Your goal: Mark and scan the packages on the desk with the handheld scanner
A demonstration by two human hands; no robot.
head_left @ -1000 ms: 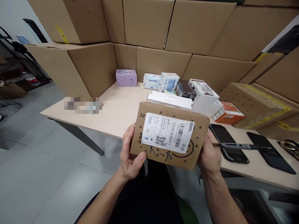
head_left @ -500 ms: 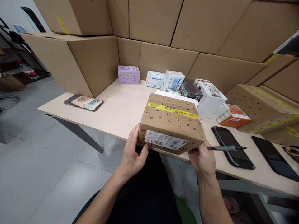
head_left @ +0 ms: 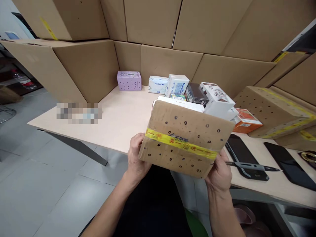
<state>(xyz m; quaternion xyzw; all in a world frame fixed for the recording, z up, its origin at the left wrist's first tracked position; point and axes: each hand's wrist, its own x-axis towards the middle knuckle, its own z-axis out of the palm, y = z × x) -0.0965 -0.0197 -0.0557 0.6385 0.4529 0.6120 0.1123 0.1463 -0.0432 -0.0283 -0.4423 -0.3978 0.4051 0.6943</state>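
Note:
A small brown cardboard box is held up in front of me, over the table's front edge. Its near face carries hand-drawn dots and small circles, with a strip of yellow printed tape across it. My left hand grips the box at its left side, some fingers hidden behind it. At the lower right corner my right hand is closed on the box too. A grey pen with a dark tip is also in that hand, sticking out to the right over a phone-like black device.
Behind the box stand a white box, tissue packs, a dark box and an orange box. A purple box sits farther left. Another black device lies at right. Large cartons wall the table's back.
The cardboard box has been turned in my hands: its white label face has tipped out of sight, and the taped, dotted face now points toward me. The pen stays in my right hand.

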